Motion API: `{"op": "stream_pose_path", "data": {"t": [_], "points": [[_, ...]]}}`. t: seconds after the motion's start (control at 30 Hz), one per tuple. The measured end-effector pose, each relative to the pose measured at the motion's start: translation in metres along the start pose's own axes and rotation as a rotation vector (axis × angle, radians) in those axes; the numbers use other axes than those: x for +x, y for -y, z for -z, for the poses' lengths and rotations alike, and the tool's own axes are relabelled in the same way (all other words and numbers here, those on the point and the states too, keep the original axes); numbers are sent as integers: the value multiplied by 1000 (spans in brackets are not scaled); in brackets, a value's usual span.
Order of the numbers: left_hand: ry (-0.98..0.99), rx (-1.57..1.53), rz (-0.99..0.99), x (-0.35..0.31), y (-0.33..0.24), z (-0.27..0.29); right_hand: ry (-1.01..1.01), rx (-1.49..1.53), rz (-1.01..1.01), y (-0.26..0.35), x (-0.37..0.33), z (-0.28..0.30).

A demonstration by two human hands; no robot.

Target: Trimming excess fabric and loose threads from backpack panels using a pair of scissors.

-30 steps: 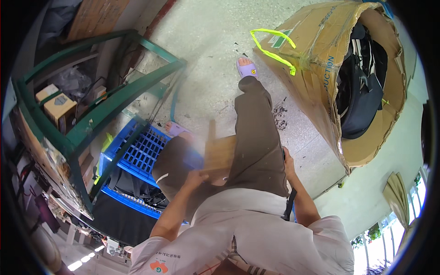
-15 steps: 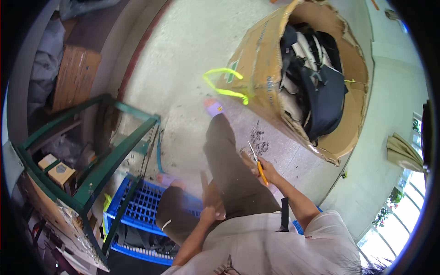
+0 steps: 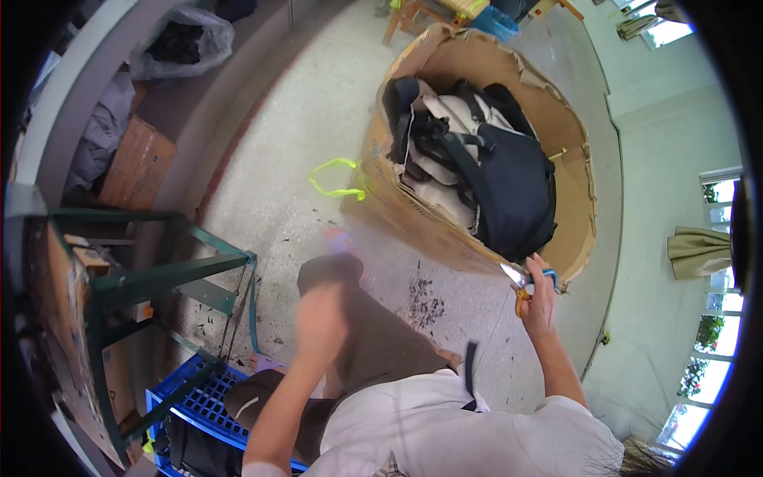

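Note:
Scissors with orange and blue handles and bright metal blades are in my right hand, whose fingers close around the handles. That hand is raised at the near right edge of a big open cardboard carton. The carton holds black and pale grey fabric goods with straps, heaped together. Smeared by motion, my left hand is over my leg near the knee. Its fingers do not show clearly, so I cannot make out whether anything is in it.
On the left stands a green metal frame with a worn board. Below it is a blue plastic crate with dark items inside. Dark scraps litter the floor. A yellow-green strap hangs off the carton's left side.
The scissors have gone in my right hand from above my thigh forward and right to the carton. My left hand has moved forward from my lap. The view has shifted as well.

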State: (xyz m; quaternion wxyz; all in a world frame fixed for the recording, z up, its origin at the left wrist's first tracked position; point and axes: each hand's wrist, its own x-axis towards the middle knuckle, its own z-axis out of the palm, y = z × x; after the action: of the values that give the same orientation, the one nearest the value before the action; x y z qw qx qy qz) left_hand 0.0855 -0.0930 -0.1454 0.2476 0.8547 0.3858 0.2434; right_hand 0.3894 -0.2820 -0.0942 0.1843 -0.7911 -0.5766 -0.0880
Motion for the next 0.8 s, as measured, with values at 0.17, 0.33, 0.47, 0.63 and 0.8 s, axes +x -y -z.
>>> {"op": "stream_pose_path", "data": {"t": [0.17,0.33,0.47,0.63,0.8], "points": [[-34,311,-562,109,-70,-54,261,-60,-67,-47,-9,-23],[144,383,-594,114,-77,-95,248,18,-134,-21,-44,-11],[164,390,-660,85,-76,-92,221,13,-142,-18,-60,-5],[313,416,-627,55,-91,-77,314,24,-142,-16,-83,8],[676,309,-342,110,-113,-41,307,36,-155,-1,-52,16]]}}
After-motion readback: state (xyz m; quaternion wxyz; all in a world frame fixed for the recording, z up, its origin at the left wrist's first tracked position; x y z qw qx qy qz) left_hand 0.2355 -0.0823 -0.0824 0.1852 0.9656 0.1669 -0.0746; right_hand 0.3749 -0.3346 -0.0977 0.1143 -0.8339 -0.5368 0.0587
